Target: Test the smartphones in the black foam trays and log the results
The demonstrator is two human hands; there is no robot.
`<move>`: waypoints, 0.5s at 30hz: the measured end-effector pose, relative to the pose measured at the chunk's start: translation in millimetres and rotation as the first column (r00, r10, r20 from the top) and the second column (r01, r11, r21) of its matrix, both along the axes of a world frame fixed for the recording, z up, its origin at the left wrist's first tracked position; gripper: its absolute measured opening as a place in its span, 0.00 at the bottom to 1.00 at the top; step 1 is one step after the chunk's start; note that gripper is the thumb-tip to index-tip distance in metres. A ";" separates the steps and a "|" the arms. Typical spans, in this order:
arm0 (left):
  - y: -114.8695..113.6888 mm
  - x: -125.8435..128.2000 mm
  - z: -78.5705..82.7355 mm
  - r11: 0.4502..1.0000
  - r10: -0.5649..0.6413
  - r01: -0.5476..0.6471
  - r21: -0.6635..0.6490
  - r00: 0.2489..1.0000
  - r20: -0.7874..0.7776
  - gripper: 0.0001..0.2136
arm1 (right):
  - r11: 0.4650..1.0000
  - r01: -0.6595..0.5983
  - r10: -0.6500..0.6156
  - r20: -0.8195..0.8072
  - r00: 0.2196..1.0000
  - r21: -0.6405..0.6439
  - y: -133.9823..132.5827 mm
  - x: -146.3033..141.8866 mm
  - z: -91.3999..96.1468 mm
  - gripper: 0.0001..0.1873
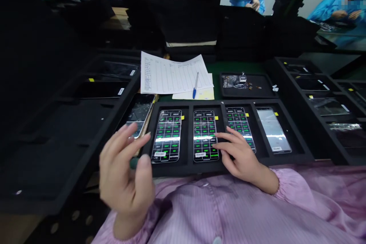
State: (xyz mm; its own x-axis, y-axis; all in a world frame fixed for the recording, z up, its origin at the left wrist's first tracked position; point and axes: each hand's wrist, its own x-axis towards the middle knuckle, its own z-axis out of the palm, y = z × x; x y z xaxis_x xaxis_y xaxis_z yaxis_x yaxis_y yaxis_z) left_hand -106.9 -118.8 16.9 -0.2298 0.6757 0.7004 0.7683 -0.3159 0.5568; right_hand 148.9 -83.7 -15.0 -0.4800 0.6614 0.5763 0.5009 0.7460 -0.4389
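Raised at the lower left, my left hand (126,179) is empty, its fingers apart, in front of a phone (166,135) with a lit grid of green text. My right hand (240,156) reaches over the tray with fingers stretched out, their tips at the right edge of a second lit phone (203,133). Partly behind that hand lies a third phone (238,122) with the same grid. A fourth phone (273,129) at the right end shows a pale grey screen. All four sit in separate slots of a black foam tray (187,167), with yellow tabs beside them.
Another phone (140,110) lies left of the tray. Beyond are a printed sheet (171,72), a blue pen (195,85) and a small black tray (246,91) with tiny parts. Foam trays (323,84) of devices flank both sides. Black stacks (183,11) rise behind; co-workers sit farther back.
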 end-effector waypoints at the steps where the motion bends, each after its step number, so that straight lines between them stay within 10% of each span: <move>1: 4.0 -0.3 -1.6 1.000 -0.016 0.016 0.019 1.000 -0.026 0.14 | 0.999 0.026 -0.026 0.011 1.000 -0.020 1.6 0.7 0.3 0.14; 15: 43.2 -26.9 -39.3 0.957 -0.066 -0.009 -0.289 0.966 -0.250 0.16 | 0.936 0.246 -0.154 0.337 0.929 -0.252 43.4 -16.6 12.4 0.23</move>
